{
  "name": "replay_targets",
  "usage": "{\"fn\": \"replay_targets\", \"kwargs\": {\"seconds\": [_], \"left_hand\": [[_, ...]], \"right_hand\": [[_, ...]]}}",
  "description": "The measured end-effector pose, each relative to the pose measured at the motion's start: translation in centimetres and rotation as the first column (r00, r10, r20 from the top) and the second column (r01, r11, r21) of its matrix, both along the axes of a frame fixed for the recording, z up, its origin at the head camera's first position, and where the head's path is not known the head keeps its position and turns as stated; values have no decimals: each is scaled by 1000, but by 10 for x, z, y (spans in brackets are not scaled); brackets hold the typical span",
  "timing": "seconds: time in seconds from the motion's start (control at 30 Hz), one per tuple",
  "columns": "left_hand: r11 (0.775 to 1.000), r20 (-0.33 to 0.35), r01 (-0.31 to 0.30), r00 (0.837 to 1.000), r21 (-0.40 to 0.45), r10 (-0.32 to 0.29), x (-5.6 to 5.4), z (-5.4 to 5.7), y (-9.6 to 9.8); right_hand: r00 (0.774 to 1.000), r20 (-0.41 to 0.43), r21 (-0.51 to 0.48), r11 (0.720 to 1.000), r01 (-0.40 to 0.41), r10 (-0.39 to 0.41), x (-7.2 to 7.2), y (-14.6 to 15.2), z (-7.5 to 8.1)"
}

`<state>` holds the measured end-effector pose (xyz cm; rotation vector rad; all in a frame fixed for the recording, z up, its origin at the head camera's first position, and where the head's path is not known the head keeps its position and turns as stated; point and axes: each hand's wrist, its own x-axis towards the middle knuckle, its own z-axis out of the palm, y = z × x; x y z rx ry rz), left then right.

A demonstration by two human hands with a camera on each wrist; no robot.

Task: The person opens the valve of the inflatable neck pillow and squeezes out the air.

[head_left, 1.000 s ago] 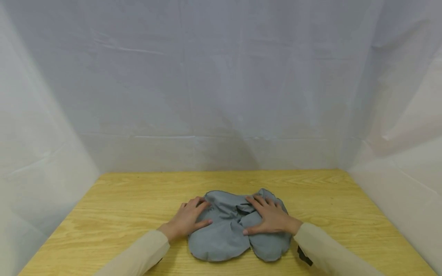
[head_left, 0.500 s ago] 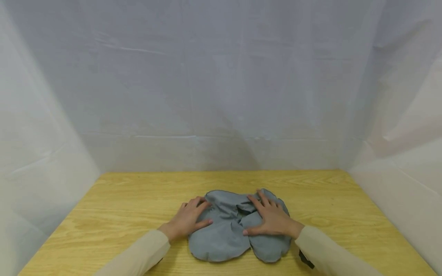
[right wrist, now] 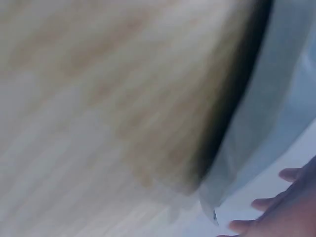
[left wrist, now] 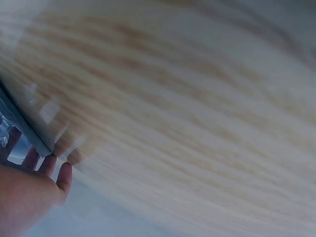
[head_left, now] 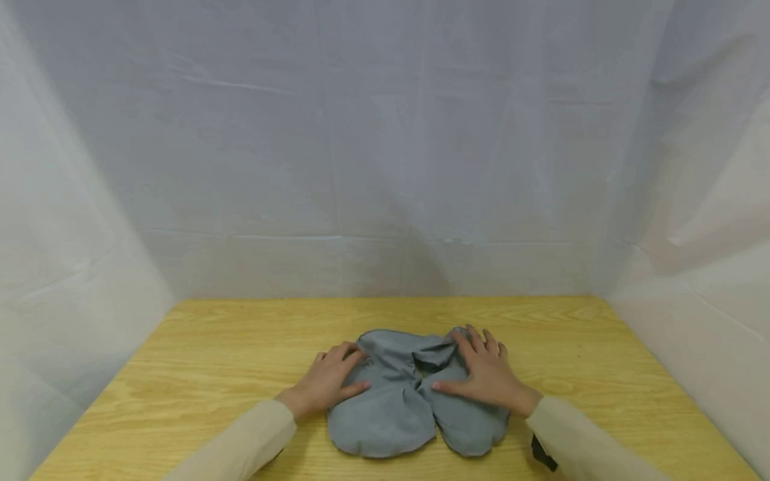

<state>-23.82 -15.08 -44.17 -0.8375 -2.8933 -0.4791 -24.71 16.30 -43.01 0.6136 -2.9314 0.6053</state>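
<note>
- Fabric item (head_left: 385,421): grey, rumpled, lies on the table (head_left: 228,361) between left hand (head_left: 325,381) and right hand (head_left: 490,374). Uneven sideways force could widen the split (head_left: 436,431) in its near edge.
- Left hand: fingers spread, thumb on fabric; no pinch visible. Light contact may allow slippage.
- Right hand: spread, thumb on fabric, fingertips at far edge. A finger could snag the dark opening (head_left: 430,367) alongside.
</note>
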Motion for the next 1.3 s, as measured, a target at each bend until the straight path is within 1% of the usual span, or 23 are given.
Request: {"fn": "replay_targets", "kwargs": {"seconds": [0.07, 0.2, 0.27, 0.33, 0.43, 0.57, 0.7, 0.87, 0.93, 1.1, 1.17, 1.3], "left_hand": [[1000, 0, 0, 1000, -2, 0, 0, 0, 0], [1000, 0, -1, 1000, -1, 1, -1, -1, 0], [1000, 0, 1, 1000, 1, -1, -1, -1, 0], [1000, -1, 3, 1000, 1, -3, -1, -1, 1], [1000, -1, 4, 1000, 1, -4, -1, -1, 1], [1000, 3, 3, 1000, 3, -3, 0, 1, 1], [1000, 7, 8, 1000, 5, -8, 0, 1, 1], [1000, 23, 13, 1000, 4, -13, -1, 0, 1], [1000, 19, 13, 1000, 5, -13, -1, -1, 0], [1000, 8, 11, 1000, 3, -11, -1, -2, 0], [1000, 8, 9, 1000, 3, -9, -1, -2, 0], [1000, 12, 8, 1000, 2, -8, -1, -2, 0]], "right_hand": [[999, 28, -9, 1000, 23, -22, -2, 2, 2], [991, 128, -34, 999, 37, -32, -4, 4, 9], [988, 151, -37, 998, 40, -34, -5, 3, 10], [989, 142, -35, 999, 41, -36, -6, 2, 11], [994, 105, -40, 999, 33, -29, -7, 1, 10], [997, 80, -32, 999, -3, 5, -10, 0, 9], [993, 112, -12, 999, -43, 44, -12, -2, 10], [985, 166, -9, 999, -49, 50, -13, -4, 10], [981, 187, -29, 998, -48, 52, -13, -4, 10], [961, 262, -115, 992, -62, 90, -12, -4, 10], [956, 272, -134, 988, -77, 112, -12, -3, 9], [953, 261, -159, 981, -114, 153, -12, -3, 7]]}}
